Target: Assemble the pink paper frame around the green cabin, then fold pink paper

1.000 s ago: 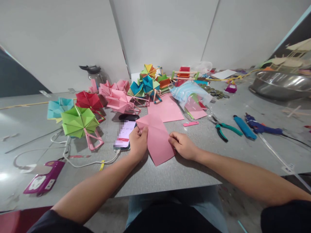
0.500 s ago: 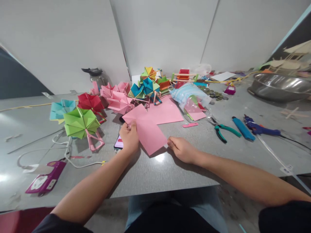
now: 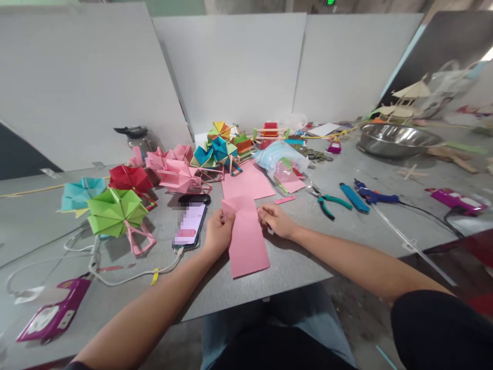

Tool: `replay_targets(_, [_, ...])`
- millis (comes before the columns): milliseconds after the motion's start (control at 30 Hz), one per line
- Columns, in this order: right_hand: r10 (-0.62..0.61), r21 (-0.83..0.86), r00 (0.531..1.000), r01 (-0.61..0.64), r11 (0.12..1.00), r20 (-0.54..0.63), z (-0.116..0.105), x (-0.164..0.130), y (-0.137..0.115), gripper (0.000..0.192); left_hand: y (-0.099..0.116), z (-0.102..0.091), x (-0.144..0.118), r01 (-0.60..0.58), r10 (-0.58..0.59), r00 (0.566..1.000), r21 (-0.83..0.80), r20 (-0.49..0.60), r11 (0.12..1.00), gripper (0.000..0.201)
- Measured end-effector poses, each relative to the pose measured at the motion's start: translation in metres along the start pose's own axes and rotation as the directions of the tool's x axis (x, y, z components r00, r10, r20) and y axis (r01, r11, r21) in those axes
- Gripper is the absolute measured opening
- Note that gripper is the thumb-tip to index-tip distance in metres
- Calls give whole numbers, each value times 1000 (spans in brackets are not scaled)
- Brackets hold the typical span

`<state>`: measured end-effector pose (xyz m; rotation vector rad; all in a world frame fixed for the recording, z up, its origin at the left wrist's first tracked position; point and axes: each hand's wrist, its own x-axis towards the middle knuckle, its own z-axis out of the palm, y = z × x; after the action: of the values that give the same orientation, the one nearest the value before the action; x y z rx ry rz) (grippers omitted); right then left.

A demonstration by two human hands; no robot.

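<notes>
A pink sheet of paper, a long rectangle, stands between my hands above the grey table. On its left edge my left hand is closed, thumb on the near face. My right hand is at the opposite edge with curled fingers, its fingertips against the paper. Behind lies a larger pink sheet, partly covered by a clear plastic bag. To the left of my left hand is a phone with a lit screen and a cable plugged in.
Folded paper umbrellas in green, red and pink crowd the left and back. At right lie pliers, a blue utility knife and a glue gun. A metal bowl stands behind them; a purple power strip is front left.
The pink paper has turned from slanted to nearly upright in view and come nearer the table's front edge. My right hand has moved up along its side. The camera view has shifted, uncovering the phone.
</notes>
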<state>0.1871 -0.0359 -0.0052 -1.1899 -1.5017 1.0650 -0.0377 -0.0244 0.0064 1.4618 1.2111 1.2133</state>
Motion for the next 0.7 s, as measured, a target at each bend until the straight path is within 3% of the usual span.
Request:
replay_targets(167, [-57,-16,997,56,998,-54,0,1,-2,51,5,8,-6,-20,24,992,-35,122,999,35])
replay_targets(400, [-69,-8,988,69,998,-140,-3,6,0,45,4,11,-2,-42,47,985,-34,167,999,31])
replay_targets(467, [-76,-11,980,75,997,-184,-4,7,2,43,2,11,-1,-58,59,990,-10,132,998,27])
replay_targets(633, [-132,-35,934,127,991,-333,-5,8,5,40,5,5,-5,-151,161,980,93,-114,984,29])
replay_targets(700, [-161,-43,919,156,987,-360,-4,6,3,41,10,4,-13,-233,246,966,147,-79,961,19])
